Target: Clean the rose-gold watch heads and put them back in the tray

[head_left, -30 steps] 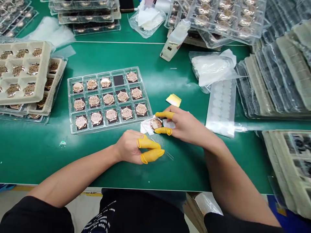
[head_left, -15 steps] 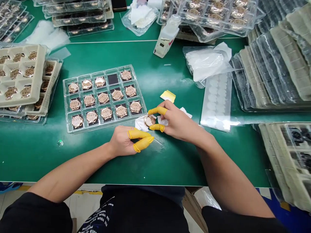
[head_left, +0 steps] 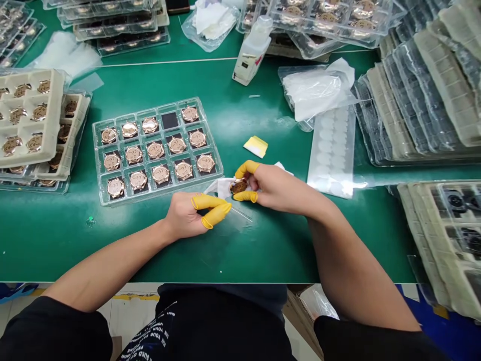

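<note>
My right hand (head_left: 276, 187) pinches a watch case (head_left: 239, 187) just right of the tray (head_left: 161, 192), my left hand (head_left: 186, 215) a thin rod (head_left: 241, 215); I judge this one mid-work, the fourteen trayed cases (head_left: 184, 170) unclear

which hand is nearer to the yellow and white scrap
Right. The right hand, gripping a watch case, is just this side of the yellow and white scrap; the left hand is farther away, toward the lower left.
</note>
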The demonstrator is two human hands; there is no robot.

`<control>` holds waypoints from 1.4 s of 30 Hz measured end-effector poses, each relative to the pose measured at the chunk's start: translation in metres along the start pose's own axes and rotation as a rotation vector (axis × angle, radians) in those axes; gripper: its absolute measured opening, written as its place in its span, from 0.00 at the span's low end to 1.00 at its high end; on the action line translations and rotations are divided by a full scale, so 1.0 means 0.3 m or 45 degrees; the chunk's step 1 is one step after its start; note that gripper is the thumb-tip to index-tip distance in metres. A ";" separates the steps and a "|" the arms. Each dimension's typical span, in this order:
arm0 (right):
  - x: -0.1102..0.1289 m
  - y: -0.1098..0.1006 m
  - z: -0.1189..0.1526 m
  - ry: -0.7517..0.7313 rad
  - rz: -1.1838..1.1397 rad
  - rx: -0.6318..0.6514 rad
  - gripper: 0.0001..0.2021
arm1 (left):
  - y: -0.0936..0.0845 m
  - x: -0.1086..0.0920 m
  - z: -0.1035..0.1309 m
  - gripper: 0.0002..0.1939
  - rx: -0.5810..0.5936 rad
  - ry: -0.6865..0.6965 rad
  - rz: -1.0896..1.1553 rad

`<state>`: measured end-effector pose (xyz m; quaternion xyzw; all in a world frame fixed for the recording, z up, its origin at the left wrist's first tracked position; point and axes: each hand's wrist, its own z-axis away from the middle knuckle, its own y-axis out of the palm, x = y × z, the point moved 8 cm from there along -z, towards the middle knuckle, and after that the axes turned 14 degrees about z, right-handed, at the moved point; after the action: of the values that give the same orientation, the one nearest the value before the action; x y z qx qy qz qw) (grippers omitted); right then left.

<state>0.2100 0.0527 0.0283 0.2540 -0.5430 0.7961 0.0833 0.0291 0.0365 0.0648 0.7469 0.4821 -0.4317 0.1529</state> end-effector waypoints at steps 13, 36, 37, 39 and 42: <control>0.071 0.002 0.045 0.221 -1.086 -0.084 0.38 | 0.010 0.150 0.043 0.38 -0.068 -0.652 0.217; 0.107 -0.168 0.111 -0.431 0.292 -0.853 0.05 | 0.004 0.206 0.064 0.27 -0.196 -0.890 0.380; 0.147 -0.150 0.118 -0.528 0.337 -0.820 0.03 | 0.008 0.207 0.065 0.28 -0.183 -0.892 0.377; 0.205 -0.100 0.122 -0.654 0.413 -0.764 0.08 | 0.015 0.209 0.064 0.28 -0.156 -0.886 0.384; 0.229 -0.042 0.109 -0.650 0.474 -0.828 0.16 | 0.017 0.211 0.061 0.29 -0.151 -0.872 0.406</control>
<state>0.1665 0.0183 0.0819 0.3009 -0.8045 0.4973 -0.1224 0.0345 0.0593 0.0031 0.6148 0.3049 -0.5985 0.4135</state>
